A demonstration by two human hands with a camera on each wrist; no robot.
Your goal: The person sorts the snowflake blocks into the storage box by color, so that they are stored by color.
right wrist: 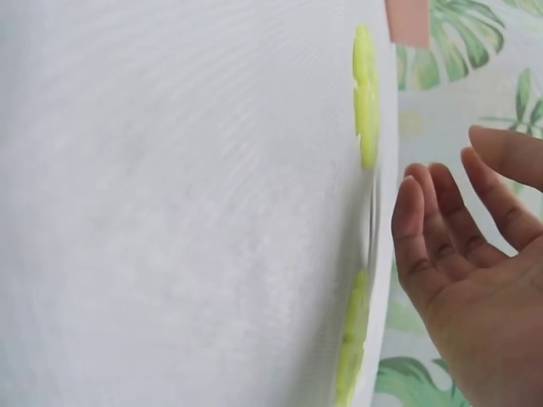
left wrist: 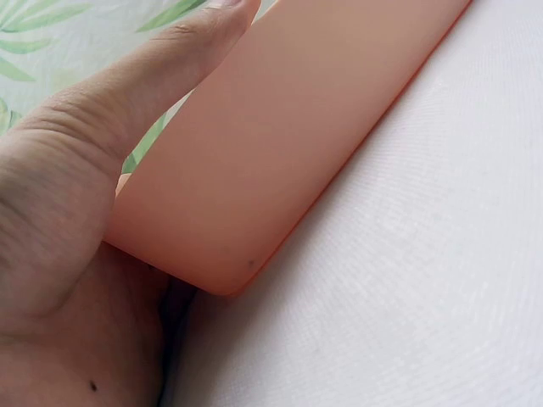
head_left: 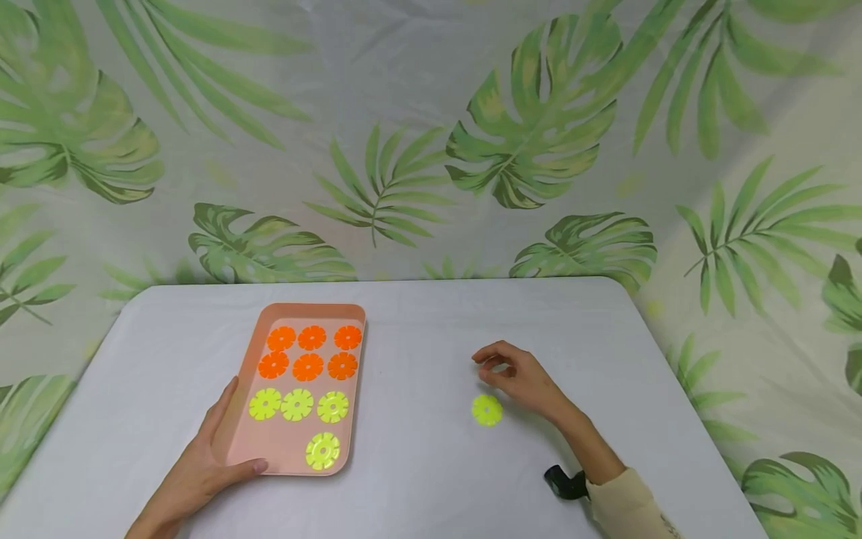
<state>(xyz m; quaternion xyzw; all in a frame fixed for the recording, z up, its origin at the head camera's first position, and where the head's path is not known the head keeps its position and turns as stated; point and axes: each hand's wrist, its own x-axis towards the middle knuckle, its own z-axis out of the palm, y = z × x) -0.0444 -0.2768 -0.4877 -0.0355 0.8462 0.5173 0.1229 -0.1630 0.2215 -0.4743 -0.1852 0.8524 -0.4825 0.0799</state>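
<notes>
My left hand [head_left: 195, 468] grips the near left corner of a shallow pink tray [head_left: 286, 458], thumb at the near rim and fingers along the left side. In the left wrist view the thumb lies against the tray's outer wall [left wrist: 254, 153]. Two rows of orange notched discs [head_left: 307, 367] lie in the tray's far half. Nearer are a row of three yellow-green notched discs [head_left: 297, 405] and a single one [head_left: 322, 451] at the near right. My right hand [head_left: 521, 380], fingers loosely bent and holding nothing, hovers just beyond a loose yellow-green disc [head_left: 487, 410] on the table.
A white cloth covers the table [head_left: 417, 434]. Beside the right sleeve [head_left: 629, 501] shows a black object [head_left: 564, 483] at the wrist. A leaf-print curtain [head_left: 404, 90] hangs behind the table. The right wrist view shows two yellow-green pieces edge-on, one a farther piece [right wrist: 365, 93].
</notes>
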